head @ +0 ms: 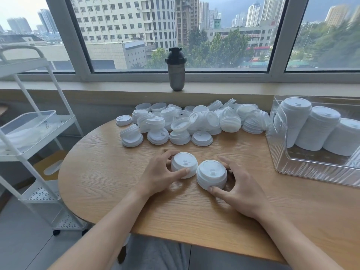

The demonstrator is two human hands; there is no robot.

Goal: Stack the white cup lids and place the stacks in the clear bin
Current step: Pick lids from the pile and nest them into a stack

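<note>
Two short stacks of white cup lids stand side by side on the wooden table (116, 182). My left hand (157, 172) grips the left stack (184, 164) with thumb and fingers curled round its rim. My right hand (239, 186) grips the right stack (211, 173) the same way. A big loose pile of white lids (194, 119) lies across the back of the table. At the right stands the clear bin (311, 168), with three tall lid stacks (315, 129) leaning inside it.
A dark shaker bottle (176, 69) stands on the window sill behind the pile. A white rolling cart (37, 133) with a clear tray is at the left of the table. The table's rounded edge runs close to my arms.
</note>
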